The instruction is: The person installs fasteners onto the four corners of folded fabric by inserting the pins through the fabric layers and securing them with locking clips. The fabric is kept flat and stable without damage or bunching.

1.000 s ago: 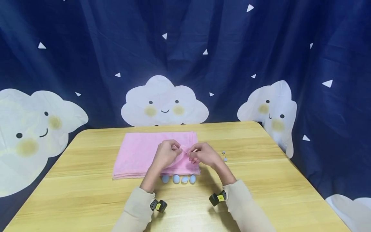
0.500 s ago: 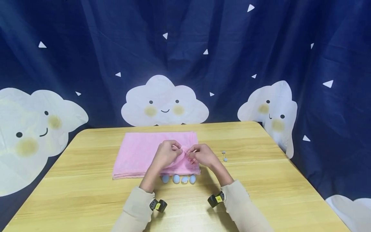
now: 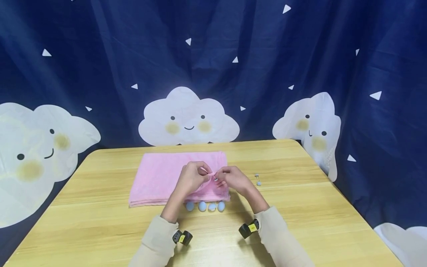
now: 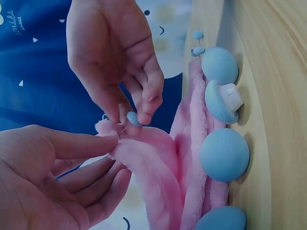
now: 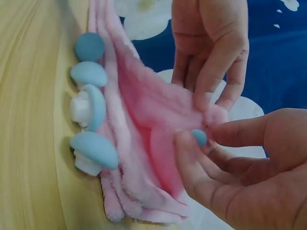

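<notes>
A folded pink fleece blanket [image 3: 160, 174] lies on the table, one part of its edge lifted between both hands. My left hand [image 3: 192, 178] pinches that raised edge between thumb and fingers. Close on its right, my right hand [image 3: 236, 178] holds a pin with a small blue head [image 5: 199, 138] against the fleece. In the left wrist view a thin shaft shows near the pin's head, by the pinched fleece; how far it goes through is hidden. Several round blue mushroom-shaped caps [image 4: 224, 154] with white stems stand along the blanket's front edge, one tipped on its side.
To the right of the blanket, small blue-headed pins [image 3: 258, 183] lie on the wooden table [image 3: 100, 230]. A dark blue curtain [image 3: 260, 44] with white cloud prints hangs behind the table.
My right hand has shifted slightly left and toward me. The pin's head now shows at its fingertips in the head view. My left hand keeps its place on the fleece.
</notes>
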The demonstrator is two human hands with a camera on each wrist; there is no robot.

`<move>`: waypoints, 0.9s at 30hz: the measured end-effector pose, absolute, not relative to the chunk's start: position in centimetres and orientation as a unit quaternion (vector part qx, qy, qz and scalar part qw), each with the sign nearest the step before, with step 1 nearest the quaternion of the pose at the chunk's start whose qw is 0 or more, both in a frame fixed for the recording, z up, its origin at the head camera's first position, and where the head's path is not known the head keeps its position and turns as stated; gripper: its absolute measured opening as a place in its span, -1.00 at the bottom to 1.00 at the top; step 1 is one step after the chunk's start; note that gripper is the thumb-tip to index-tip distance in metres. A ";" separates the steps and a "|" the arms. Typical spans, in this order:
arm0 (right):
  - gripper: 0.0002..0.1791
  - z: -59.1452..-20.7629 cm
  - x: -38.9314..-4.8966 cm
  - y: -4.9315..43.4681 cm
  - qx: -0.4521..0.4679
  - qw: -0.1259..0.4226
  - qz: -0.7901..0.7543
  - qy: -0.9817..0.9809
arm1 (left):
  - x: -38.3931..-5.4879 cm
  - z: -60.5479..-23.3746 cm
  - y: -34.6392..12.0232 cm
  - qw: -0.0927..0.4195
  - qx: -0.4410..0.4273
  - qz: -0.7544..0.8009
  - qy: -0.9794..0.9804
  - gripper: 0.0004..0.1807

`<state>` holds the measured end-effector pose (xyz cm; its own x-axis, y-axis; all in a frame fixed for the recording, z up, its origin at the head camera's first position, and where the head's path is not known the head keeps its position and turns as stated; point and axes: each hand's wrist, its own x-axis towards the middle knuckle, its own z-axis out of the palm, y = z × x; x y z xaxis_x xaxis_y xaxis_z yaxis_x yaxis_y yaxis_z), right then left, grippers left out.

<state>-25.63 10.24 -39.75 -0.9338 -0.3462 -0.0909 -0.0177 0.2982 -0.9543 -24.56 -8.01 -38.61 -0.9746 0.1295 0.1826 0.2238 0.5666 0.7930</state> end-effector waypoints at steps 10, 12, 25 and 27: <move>-0.68 -40.1 -25.9 10.4 -0.094 0.203 -0.625 0.748 | -24.4 -38.7 -7.8 0.059 -0.121 -0.446 -0.885 -0.78; -0.72 -40.2 -25.9 10.4 -0.091 0.198 -0.627 0.748 | -24.5 -38.7 -7.8 0.058 -0.120 -0.444 -0.886 -0.79; -0.72 -40.4 -26.0 10.0 -0.090 0.178 -0.643 0.739 | -24.6 -38.8 -7.9 0.063 -0.106 -0.420 -0.899 -0.84; -0.72 -40.5 -26.0 9.9 -0.088 0.179 -0.645 0.737 | -24.6 -38.8 -7.9 0.067 -0.107 -0.421 -0.898 -0.84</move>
